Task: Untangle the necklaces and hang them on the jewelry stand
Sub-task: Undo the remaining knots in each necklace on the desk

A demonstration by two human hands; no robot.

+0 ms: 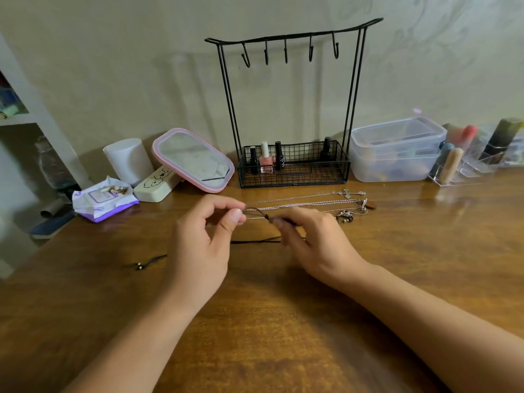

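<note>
Hands [198,239] [317,239] both pinch cord necklace [261,215]; stand basket [295,177] holds polish bottles [266,158].

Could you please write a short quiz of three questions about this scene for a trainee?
1. True or false: a necklace already hangs on the stand.
2. What does the left hand pinch: A) chains, B) mirror, C) polish?
3. How many hooks does the stand have?

Key: 1. False, all hooks are bare. 2. A, while the right hand pinches the dark cord. 3. Five.
</note>
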